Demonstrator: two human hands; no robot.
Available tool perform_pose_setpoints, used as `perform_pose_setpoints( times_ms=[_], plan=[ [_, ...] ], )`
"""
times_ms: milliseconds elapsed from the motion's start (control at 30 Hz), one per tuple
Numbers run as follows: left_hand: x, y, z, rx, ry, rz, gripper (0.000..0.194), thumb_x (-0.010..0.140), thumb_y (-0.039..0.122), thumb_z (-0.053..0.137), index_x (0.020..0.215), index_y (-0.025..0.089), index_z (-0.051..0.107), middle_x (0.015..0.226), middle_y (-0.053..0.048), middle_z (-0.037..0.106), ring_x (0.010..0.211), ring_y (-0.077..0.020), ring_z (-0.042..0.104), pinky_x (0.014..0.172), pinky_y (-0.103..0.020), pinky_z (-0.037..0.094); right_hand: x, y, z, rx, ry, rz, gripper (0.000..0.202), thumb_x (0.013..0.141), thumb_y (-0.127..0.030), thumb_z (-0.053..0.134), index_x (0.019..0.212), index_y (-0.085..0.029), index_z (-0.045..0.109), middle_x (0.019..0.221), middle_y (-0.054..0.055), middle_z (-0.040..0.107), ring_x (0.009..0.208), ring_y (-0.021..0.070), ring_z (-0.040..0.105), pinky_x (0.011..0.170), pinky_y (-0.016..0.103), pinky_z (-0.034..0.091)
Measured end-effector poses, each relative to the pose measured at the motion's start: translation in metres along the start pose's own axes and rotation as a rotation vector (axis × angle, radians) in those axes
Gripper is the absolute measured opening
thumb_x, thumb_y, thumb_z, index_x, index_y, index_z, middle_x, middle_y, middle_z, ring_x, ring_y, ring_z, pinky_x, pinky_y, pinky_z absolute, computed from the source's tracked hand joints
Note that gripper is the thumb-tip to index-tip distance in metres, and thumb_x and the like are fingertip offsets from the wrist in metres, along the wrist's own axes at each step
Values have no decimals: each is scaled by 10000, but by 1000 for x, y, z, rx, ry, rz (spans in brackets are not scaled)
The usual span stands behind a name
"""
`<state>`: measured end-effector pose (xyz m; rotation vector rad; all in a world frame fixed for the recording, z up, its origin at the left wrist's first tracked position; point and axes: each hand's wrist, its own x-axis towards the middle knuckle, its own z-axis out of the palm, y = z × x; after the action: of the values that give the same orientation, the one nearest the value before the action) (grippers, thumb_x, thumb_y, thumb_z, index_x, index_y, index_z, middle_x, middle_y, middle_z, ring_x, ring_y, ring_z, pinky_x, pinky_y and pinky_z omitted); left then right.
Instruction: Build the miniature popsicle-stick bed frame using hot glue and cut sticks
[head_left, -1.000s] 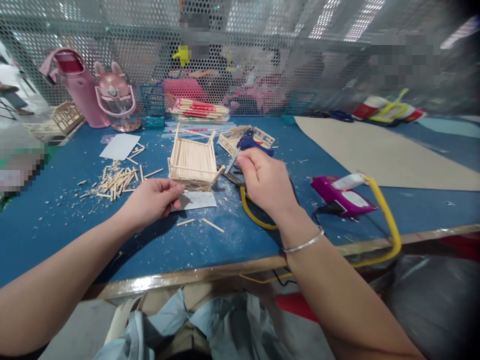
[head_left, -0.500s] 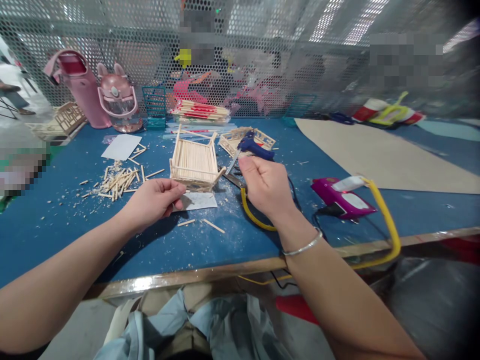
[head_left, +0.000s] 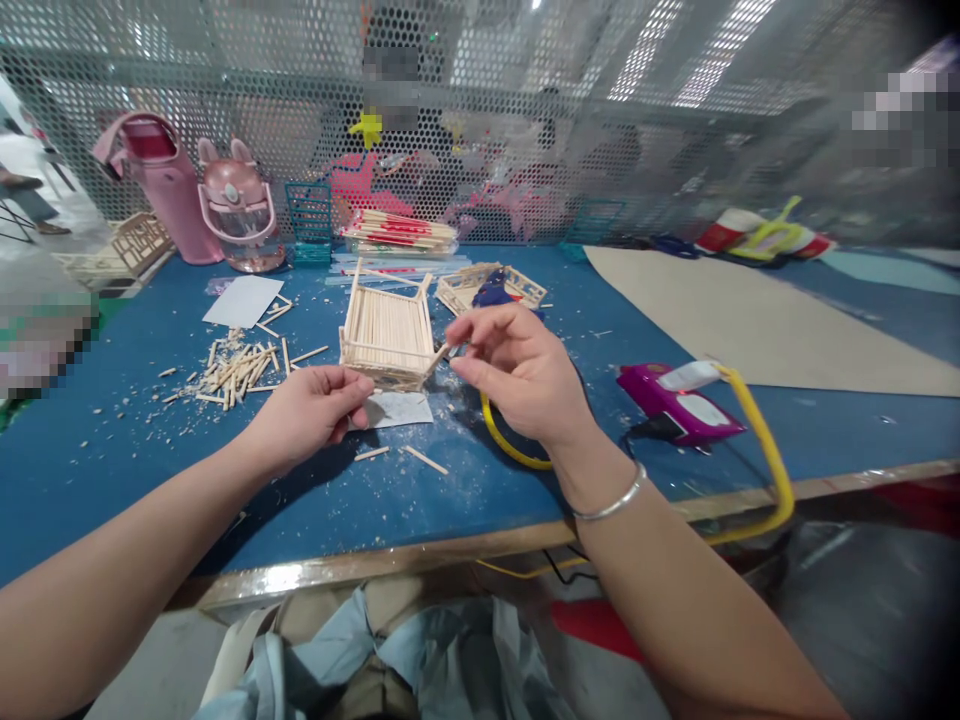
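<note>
Your little stick model (head_left: 386,325) sits on the blue table (head_left: 300,510), at the back edge of a white paper (head_left: 401,409). Your left hand (head_left: 311,408) is by its near corner, fingers together; I can't tell if they pinch anything. Your right hand (head_left: 525,375) is by the other corner, fingertips a bit apart; something small and pale shows there, maybe held.

If your right hand bumps that corner post, thin sticks could snap or come loose. The blue glue gun (head_left: 491,290) is close behind; if it's hot, it could burn you.

Crumbs and cut sticks (head_left: 236,372) dot the table. Behind it stand two pink bottles (head_left: 176,195) and a metal mesh wall (head_left: 285,110).
</note>
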<state>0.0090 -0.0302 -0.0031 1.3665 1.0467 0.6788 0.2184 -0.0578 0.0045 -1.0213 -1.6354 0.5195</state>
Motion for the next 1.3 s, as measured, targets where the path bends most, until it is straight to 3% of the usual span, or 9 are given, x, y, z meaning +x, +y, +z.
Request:
perform_pose_setpoints(
  times_ms=[100,200,433,733,900,1067,1167,1233,1300],
  plan=[
    [1,-1,0,-39,-30,3,219,797,290,569,614,173,545,485,37,546,332,-42,362,352,-167,222,-3,3,1,-44,80,29,404,832,-462,524,588,-217,315,537,-47,374,506,93,361,499,255,315],
    [1,-1,1,-82,-46,-3,220,800,278,567,612,166,544,476,38,536,327,-38,359,347,-163,215,-6,2,3,-128,115,41,522,889,-539,366,492,-210,285,468,-48,274,456,87,271,464,268,229],
    [-1,1,7,-369,-91,-153,222,799,229,584,601,139,537,478,48,496,314,-10,306,311,-123,176,-11,-10,22,-325,-107,-167,82,808,-256,581,837,-179,582,755,10,566,655,110,493,605,245,394],
    [-6,6,11,-630,-200,-236,185,843,148,523,661,126,552,490,54,473,307,5,300,293,-77,180,-11,-5,44,85,-111,238,123,702,-290,686,754,-180,662,667,-8,647,566,95,535,553,233,434],
    [-6,7,11,-632,-182,-251,208,850,146,502,646,129,531,491,46,473,310,-2,294,290,-84,171,-12,-5,35,82,-59,238,192,750,-375,643,774,-185,638,585,-26,609,467,87,527,472,222,425],
    [-2,3,8,-378,-60,-181,270,867,190,491,609,127,536,430,47,440,326,-17,295,314,-104,204,-9,-8,12,-338,96,52,450,879,-436,457,504,-188,472,426,-33,436,409,79,404,452,241,325],
    [3,-1,2,-285,7,-123,244,851,217,520,627,128,558,440,37,452,357,-29,340,333,-113,225,-4,-8,3,-625,89,-33,362,846,-400,517,552,-191,484,546,-1,496,509,113,448,509,265,348],
    [5,-3,-1,-275,8,-136,217,838,217,540,639,132,559,453,33,458,371,-36,361,345,-120,241,0,-6,2,-700,-54,-64,134,774,-317,615,813,-191,593,829,54,605,663,155,532,591,289,411],
    [6,-3,-2,-270,25,-193,194,825,201,559,642,139,553,465,30,470,376,-39,374,360,-128,264,7,-4,4,-689,-216,-102,193,775,-233,600,963,-191,597,1008,90,601,803,183,564,689,315,443]
  ],
)
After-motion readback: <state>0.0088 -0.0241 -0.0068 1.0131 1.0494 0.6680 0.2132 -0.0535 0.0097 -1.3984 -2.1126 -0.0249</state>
